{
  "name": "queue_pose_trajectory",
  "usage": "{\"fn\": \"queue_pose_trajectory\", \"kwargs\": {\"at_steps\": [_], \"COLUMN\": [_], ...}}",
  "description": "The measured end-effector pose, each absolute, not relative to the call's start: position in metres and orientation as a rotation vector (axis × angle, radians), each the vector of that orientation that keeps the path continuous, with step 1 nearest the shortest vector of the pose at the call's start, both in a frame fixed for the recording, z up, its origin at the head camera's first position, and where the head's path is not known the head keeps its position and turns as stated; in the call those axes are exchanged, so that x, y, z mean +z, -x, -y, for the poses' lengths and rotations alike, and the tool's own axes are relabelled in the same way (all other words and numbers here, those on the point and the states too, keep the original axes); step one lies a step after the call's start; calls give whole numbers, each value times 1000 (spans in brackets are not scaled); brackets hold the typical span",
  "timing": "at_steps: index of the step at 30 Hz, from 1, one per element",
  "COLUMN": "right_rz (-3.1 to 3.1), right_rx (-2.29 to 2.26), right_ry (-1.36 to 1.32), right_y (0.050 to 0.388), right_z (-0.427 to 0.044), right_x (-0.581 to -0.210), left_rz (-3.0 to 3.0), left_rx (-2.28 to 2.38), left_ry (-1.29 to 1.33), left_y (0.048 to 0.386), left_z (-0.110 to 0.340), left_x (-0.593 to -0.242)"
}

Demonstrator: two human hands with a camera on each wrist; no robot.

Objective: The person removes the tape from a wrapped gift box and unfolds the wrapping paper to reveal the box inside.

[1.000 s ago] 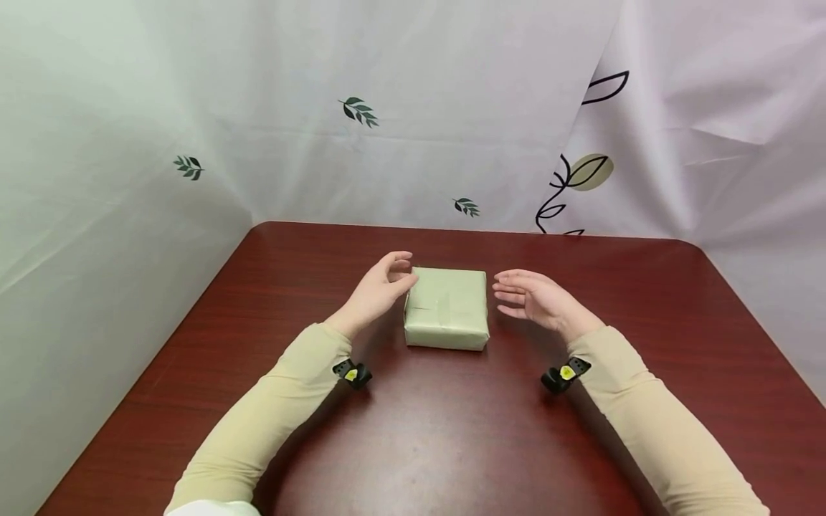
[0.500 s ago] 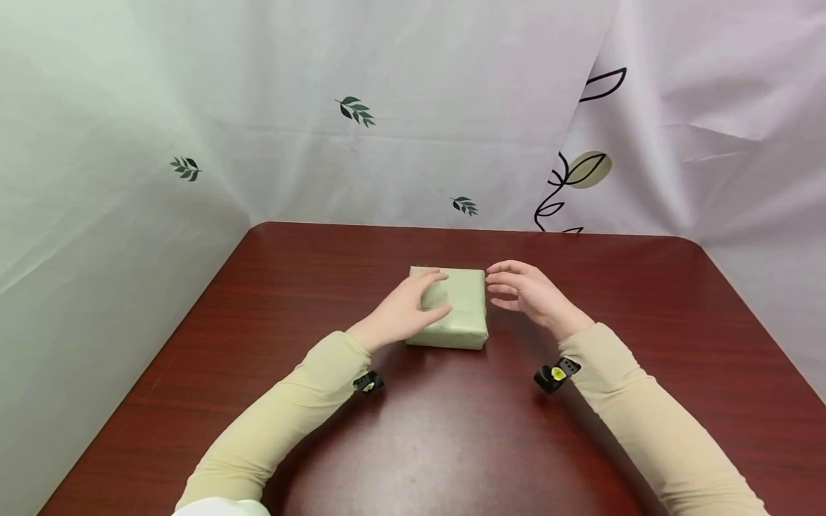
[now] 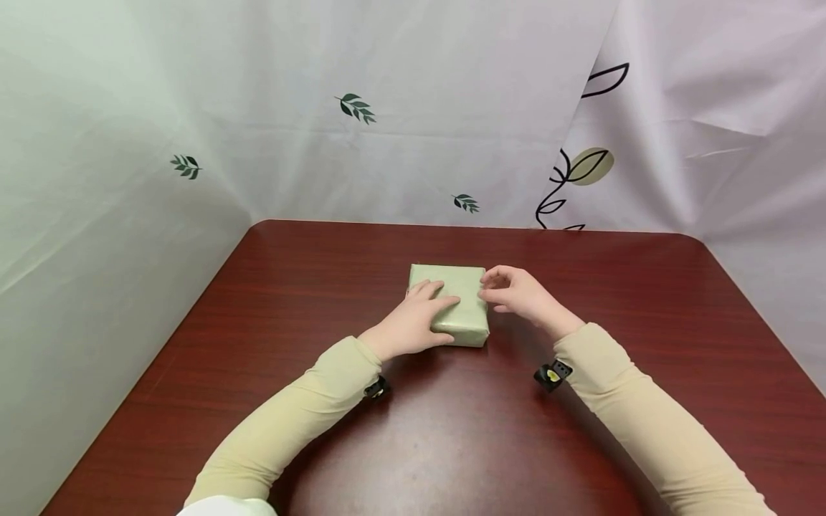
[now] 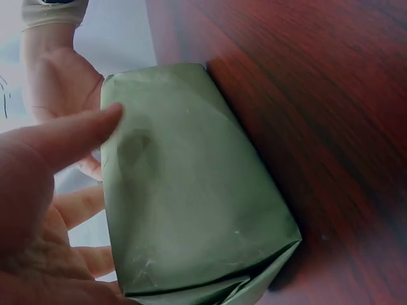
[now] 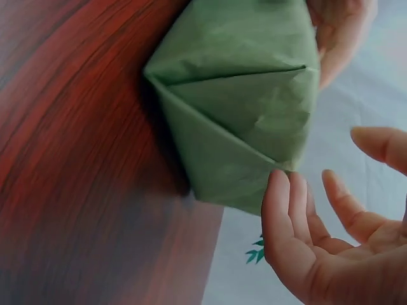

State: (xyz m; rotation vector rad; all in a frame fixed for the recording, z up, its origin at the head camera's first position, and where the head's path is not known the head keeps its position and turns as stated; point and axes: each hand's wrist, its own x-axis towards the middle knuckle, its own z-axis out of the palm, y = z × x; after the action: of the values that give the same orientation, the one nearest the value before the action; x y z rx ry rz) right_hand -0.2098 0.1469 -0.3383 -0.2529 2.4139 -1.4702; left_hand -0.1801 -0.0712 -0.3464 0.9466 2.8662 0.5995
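A box wrapped in pale green paper lies flat on the table, and its long side fills the left wrist view. My left hand rests over the top at the box's left, its fingers spread and fairly straight. Beside the right edge is my right hand, its fingers loosely bent. In the right wrist view the fingertips of that hand reach the corner of the folded paper end; whether they press on it I cannot tell. Nothing is pinched between them.
The dark red wooden table carries the box. White fabric printed with leaves hangs at the back and both sides. A small black device is strapped under the left wrist, a similar device under the right.
My left hand has come from the box's left side onto its top. The right hand has moved slightly left to the box's right edge, fingers bending more. The box stays in place.
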Motion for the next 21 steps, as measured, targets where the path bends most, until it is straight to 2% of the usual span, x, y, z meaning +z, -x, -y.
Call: {"fn": "queue_pose_trajectory", "kwargs": {"at_steps": [7, 14, 21], "right_rz": [-2731, -2790, -2828], "right_rx": [-1182, -1129, -1171], "right_ry": [442, 468, 465], "right_y": [207, 205, 203], "right_z": [-149, -147, -145], "right_x": [-346, -351, -354], "left_rz": [-2929, -3037, -3056], "left_rx": [444, 99, -42], "left_ry": [-1037, -1211, -1201], "left_y": [178, 174, 170], "left_z": [70, 69, 68], "left_x": [-350, -355, -359]}}
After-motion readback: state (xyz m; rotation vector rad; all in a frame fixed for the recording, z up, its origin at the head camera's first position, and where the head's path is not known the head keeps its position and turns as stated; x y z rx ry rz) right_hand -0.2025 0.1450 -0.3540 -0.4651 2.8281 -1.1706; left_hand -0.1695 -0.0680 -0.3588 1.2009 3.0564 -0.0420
